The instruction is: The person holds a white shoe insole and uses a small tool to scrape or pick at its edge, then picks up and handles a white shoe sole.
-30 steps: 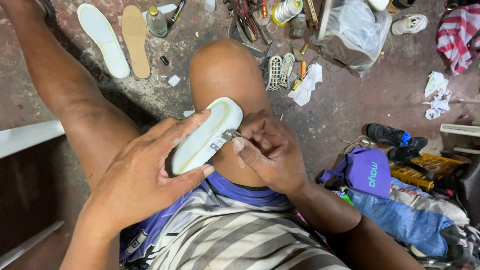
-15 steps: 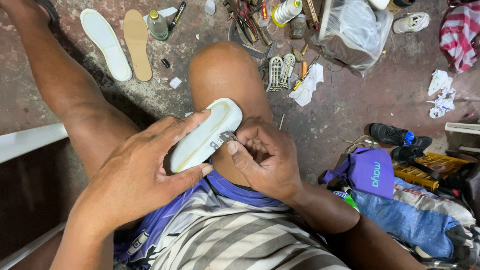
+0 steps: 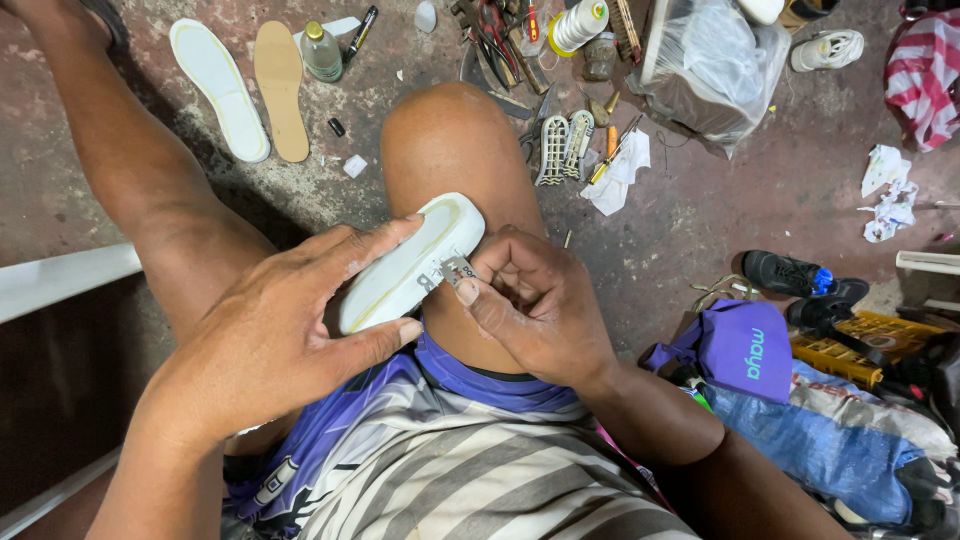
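Head view, looking straight down: the left hand (image 3: 265,345) pins a white shoe sole (image 3: 410,262) against the bare knee (image 3: 455,150), its grip spread, forefinger along the upper edge and thumb under the lower one. The right hand (image 3: 535,305) comes in from three o'clock of the sole, grip pinched together on a small razor blade (image 3: 455,270) whose edge meets the sole's rim.

The risk, as I judge it: that blade sits right beside the left thumb tip and directly over skin. A slip off the rim could nick the thumb or the thigh below. The sole rests on a rounded knee, not a flat surface, so it could rock under pressure and let the blade gouge the edge unevenly.

The sole itself looks slim and white, with a yellowish band, perhaps old glue, ringing a paler centre; it lies tilted, toe end toward one o'clock.

On the floor at eleven o'clock lie a white insole (image 3: 215,85) and a tan insole (image 3: 280,90), well apart from the hands.
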